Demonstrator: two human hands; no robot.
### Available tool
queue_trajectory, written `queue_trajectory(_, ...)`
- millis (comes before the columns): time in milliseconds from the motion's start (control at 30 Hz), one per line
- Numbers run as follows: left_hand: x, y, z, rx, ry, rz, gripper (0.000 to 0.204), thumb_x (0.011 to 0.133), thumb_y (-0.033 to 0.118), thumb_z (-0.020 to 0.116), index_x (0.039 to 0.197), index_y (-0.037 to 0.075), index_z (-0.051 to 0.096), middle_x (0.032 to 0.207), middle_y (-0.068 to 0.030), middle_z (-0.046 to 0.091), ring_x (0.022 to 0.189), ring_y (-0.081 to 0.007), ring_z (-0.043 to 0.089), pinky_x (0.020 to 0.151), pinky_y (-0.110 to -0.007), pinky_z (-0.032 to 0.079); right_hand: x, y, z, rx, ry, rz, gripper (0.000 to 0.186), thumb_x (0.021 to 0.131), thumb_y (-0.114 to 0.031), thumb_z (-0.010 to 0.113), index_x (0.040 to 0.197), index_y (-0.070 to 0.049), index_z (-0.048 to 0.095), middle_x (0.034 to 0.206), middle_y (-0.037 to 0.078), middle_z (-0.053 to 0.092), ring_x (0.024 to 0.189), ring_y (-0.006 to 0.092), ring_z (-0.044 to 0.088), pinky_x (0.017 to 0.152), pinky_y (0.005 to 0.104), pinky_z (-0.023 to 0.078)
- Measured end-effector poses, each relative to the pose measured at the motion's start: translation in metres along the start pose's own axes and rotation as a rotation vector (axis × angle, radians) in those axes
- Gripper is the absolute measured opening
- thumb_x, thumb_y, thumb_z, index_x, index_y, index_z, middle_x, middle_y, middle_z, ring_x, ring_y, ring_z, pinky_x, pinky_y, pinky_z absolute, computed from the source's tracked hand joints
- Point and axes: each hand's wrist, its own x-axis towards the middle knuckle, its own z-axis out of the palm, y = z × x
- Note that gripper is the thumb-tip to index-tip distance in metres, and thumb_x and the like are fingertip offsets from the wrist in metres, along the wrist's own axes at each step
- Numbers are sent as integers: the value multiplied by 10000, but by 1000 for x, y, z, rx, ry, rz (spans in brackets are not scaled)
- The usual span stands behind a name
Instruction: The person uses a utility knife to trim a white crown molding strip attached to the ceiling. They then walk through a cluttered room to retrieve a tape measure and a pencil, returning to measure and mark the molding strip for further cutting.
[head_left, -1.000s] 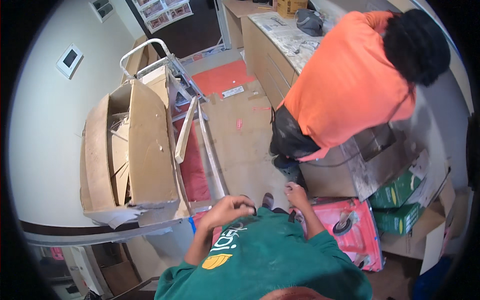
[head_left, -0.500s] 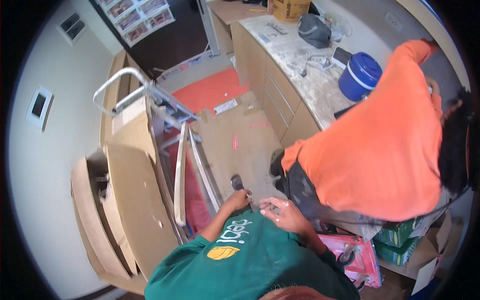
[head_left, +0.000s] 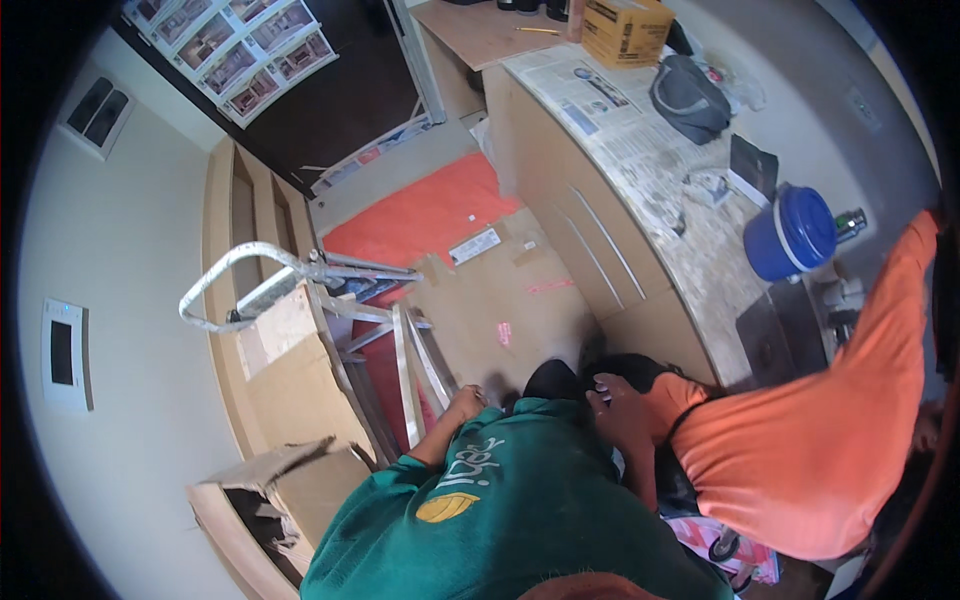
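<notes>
Fingers of the left hand [head_left: 468,404], just below the centre of the frame, are curled in loosely; whether they have hold of anything cannot be told. Those of the right hand [head_left: 616,402], a little further right, are bent too, with pale flecks on them, and their grip is likewise too small to read. Between and below the hands, filling the lower middle, is the green sweatshirt [head_left: 540,510], its front edge near both. Close to the left hand, pale strips [head_left: 403,370] stand beside a stepladder [head_left: 264,249] at left of centre. A co-worker in an orange top [head_left: 810,460] bends at the lower right, right beside the right forearm. Cardboard sheeting [head_left: 490,305] covers the floor at centre, with red sheeting [head_left: 425,215] above it. At the upper right runs a counter [head_left: 690,270] bearing newspaper [head_left: 600,100], a grey bag [head_left: 690,98] and a blue cooler [head_left: 785,240]
</notes>
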Motion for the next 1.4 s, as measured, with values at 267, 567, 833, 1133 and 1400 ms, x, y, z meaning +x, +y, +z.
queue_trajectory(267, 137, -92, -24, -197, 55, -134, 366, 783, 277, 724, 1051, 29, 704, 948, -211, 701, 931, -273, 692, 847, -360, 526, 201, -34, 28, -139, -162, -190, 264, 847, -142, 619, 1073, -6, 619, 1018, 210, 628, 932, 389, 619, 834, 441, 494)
queue_trajectory(567, 203, -14, -188, -165, 340, -133, 302, 812, 274, 689, 1019, 56, 716, 900, -174, 711, 824, -266, 693, 744, -373, 534, 452, -107, 7, -140, 57, -416, 276, 837, -106, 617, 1078, 29, 619, 1052, 235, 627, 993, 411, 599, 890, 441, 481)
queue_trajectory(833, 294, 58, -306, -61, 268, 71, 300, 829, 243, 660, 1011, 7, 699, 943, -181, 703, 877, -290, 684, 812, -376, 526, 586, -141, -16, -302, 218, -278, 274, 858, -98, 619, 1102, 27, 625, 1091, 226, 631, 1017, 396, 602, 885, 447, 483)
queue_trajectory(1133, 445, 87, -455, 64, 126, 225, 268, 830, 250, 645, 942, 17, 711, 879, -162, 711, 838, -276, 693, 775, -376, 531, 570, -127, 42, -182, 538, 116, 250, 866, -121, 636, 1085, -2, 642, 1066, 223, 641, 979, 387, 622, 870, 429, 489)
queue_trajectory(1400, 567, 30, -574, 296, -74, 437, 143, 810, 141, 652, 869, 29, 718, 741, -86, 690, 634, -150, 647, 573, -297, 515, 515, -141, 113, -47, 493, 376, 240, 823, -89, 677, 1051, -25, 638, 991, 196, 661, 911, 347, 658, 796, 413, 525)
